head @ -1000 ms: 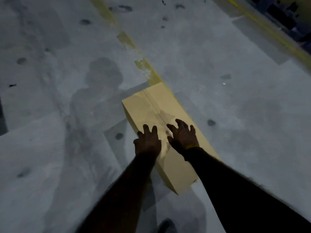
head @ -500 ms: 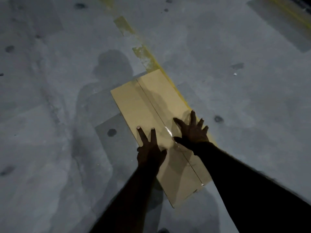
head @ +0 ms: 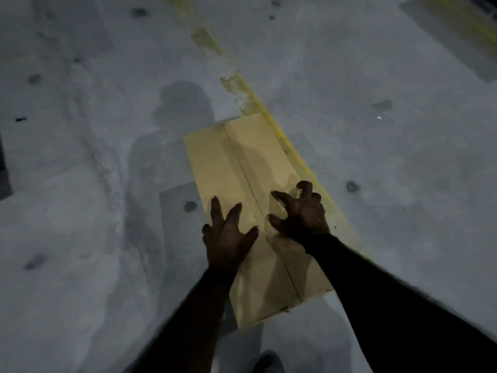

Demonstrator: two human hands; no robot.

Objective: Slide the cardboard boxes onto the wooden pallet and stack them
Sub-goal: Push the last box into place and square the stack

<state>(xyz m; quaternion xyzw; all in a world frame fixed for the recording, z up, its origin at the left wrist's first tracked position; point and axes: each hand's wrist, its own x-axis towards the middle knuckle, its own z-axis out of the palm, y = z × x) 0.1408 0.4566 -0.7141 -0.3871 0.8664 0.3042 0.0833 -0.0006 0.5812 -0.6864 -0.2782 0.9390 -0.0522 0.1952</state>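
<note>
A long tan cardboard box (head: 236, 162) lies on the grey concrete floor, its taped seam running away from me. My left hand (head: 228, 232) is over the box's left half, fingers spread. My right hand (head: 301, 211) is over the right half with fingers spread and curled. Neither hand holds anything; whether they press on the lid I cannot tell. No wooden pallet is in view.
A worn yellow floor line (head: 269, 111) runs diagonally along the box's right side. The concrete floor (head: 80, 211) carries dark spots and my shadow. The tip of my shoe (head: 269, 362) shows at the bottom edge. A dark edge (head: 4, 168) stands at far left.
The box has shifted and turned a little, now more end-on to me. My hands went from lying on the lid to spread and lifted over its near part.
</note>
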